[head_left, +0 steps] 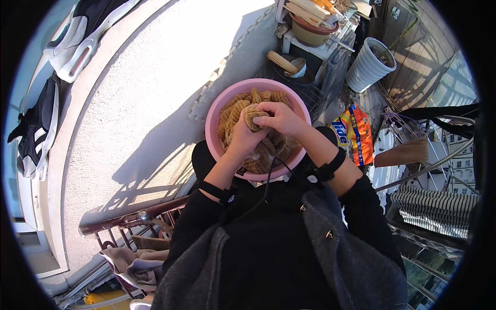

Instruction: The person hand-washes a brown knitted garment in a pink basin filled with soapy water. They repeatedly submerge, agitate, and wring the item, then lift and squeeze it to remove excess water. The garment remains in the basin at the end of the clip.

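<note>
A round pink basin [213, 126] sits between my legs, filled with a bunched tan-brown, ribbed piece that looks like knitwear [258, 161]. Over its middle, my left hand [247, 129] closes around a bunched part of the ribbed knit. From the other side, my right hand [279, 120] grips the same part, its thumb pressing on top and its fingers curled. Both hands meet at this lump, and part of it is hidden under the fingers. Dark bands circle both forearms.
An orange detergent bag [361, 135] stands right of the basin. Beyond are a bowl [298, 68] with a corn cob [282, 62], a loaded brown pot [312, 35] and a white ribbed planter [364, 70]. A pale wall [129, 98] runs along the left, above a dark-red rack [124, 225] with cloths.
</note>
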`<state>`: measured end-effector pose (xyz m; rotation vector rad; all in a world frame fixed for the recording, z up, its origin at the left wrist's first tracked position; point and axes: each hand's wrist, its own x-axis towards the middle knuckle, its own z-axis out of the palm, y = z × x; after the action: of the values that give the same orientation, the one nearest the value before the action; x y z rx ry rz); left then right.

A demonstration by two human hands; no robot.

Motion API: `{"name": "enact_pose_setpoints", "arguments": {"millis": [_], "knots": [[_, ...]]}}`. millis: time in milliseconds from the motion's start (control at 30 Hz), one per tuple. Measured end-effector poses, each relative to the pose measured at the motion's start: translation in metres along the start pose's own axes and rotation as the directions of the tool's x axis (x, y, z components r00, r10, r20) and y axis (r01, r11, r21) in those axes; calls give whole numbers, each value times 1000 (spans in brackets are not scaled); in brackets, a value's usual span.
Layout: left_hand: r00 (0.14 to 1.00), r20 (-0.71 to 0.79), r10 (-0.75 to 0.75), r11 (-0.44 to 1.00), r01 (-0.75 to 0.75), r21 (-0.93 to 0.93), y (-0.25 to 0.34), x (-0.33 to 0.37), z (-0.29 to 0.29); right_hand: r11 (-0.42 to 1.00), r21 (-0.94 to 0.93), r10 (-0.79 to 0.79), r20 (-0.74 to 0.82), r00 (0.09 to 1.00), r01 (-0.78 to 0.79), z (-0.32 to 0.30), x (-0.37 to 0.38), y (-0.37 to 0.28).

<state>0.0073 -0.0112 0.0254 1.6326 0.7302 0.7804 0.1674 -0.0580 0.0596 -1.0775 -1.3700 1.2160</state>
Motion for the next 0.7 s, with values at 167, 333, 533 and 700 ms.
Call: {"name": "enact_pose_setpoints", "arguments": {"millis": [167, 333, 533, 700], "knots": [[979, -195, -58, 979, 18, -202, -8, 0, -42, 997, 22, 69, -23, 997, -68, -14, 3, 8], [887, -379, -265, 707, -88, -701, -4, -3, -70, 900, -296, 387, 205, 899, -320, -36, -39, 65], [771, -492, -406, 788, 22, -615, -7, 19, -77, 880, -352, 349, 21, 937, -320, -30, -44, 104], [836, -529, 148, 920, 80, 383, 16, 10, -62, 921, -374, 64, -124, 990, -107, -23, -21, 45]]}}
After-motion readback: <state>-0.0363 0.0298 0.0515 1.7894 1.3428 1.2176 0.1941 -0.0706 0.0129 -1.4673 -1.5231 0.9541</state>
